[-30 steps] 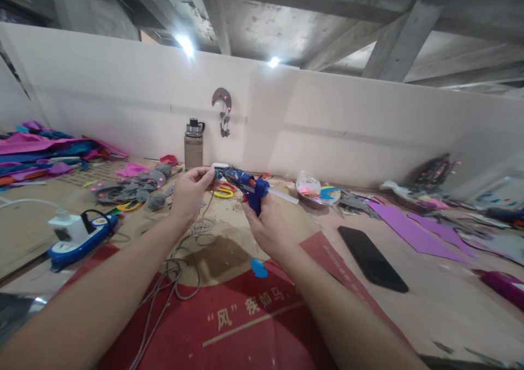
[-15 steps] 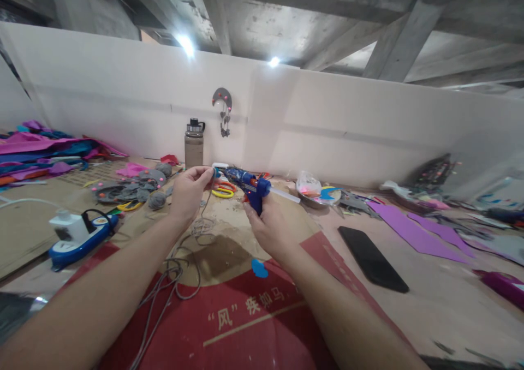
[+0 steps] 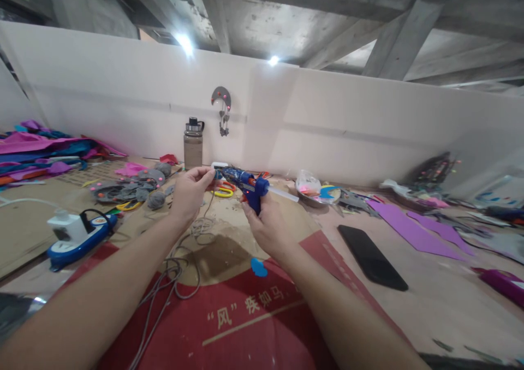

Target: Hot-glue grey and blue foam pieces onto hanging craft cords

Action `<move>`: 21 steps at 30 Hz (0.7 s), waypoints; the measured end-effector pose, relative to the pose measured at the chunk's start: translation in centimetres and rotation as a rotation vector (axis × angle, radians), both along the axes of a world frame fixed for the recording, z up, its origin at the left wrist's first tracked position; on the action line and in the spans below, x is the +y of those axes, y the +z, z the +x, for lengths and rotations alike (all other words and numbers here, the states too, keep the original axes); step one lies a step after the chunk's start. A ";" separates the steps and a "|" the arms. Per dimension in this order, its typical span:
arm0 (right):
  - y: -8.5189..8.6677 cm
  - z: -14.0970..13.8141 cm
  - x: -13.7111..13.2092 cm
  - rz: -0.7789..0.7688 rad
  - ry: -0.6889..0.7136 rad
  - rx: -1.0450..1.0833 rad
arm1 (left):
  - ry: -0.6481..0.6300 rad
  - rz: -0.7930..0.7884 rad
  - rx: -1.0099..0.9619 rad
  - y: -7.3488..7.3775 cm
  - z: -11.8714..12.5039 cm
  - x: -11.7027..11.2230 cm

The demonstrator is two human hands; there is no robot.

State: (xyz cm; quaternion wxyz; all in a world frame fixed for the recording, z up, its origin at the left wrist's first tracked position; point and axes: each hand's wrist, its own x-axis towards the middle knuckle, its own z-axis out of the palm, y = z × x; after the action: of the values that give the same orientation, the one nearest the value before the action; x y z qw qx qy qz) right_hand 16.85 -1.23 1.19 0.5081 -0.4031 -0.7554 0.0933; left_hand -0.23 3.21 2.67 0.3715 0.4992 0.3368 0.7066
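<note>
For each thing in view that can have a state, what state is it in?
Left hand: fingers pinching a small blue piece
Right hand: gripping the glue gun
Glue stick: protruding from the gun's back
Bottle: upright, lid on
Phone: lying flat, no lit screen
Power strip: white adapter plugged in
Scissors: blades hidden, cannot tell
Ceiling lights: on

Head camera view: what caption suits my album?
Left fingers pinch a small blue piece near a blue plastic glue gun held by the right hand.
</note>
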 end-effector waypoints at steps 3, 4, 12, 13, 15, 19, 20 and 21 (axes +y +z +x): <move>0.1 0.0 -0.1 -0.012 -0.003 0.000 | -0.008 0.000 0.002 0.1 0.1 -0.1; 0.2 0.0 -0.2 -0.019 -0.004 -0.002 | -0.008 0.002 0.003 0.1 0.1 -0.1; -0.1 0.0 0.0 -0.020 -0.005 0.002 | -0.004 -0.003 0.002 0.1 0.0 0.0; -0.1 0.0 0.0 -0.022 -0.003 0.005 | -0.003 -0.002 0.000 0.1 0.0 0.0; 0.0 0.0 -0.1 -0.022 -0.003 0.005 | -0.006 0.001 0.001 0.0 0.0 0.0; -0.1 0.0 -0.1 -0.023 -0.002 0.001 | -0.016 0.002 0.004 0.1 0.1 -0.1; -0.2 0.0 0.0 -0.026 -0.005 0.002 | -0.015 0.000 0.001 0.1 0.1 -0.1; -0.3 0.0 0.1 -0.033 -0.011 0.006 | -0.014 -0.003 -0.001 0.1 0.0 -0.2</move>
State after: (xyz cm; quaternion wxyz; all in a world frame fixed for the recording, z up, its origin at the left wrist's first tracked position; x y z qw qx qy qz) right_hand 16.89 -1.10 0.94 0.5044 -0.4155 -0.7498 0.1041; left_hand -0.18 3.06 2.81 0.3775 0.5006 0.3340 0.7038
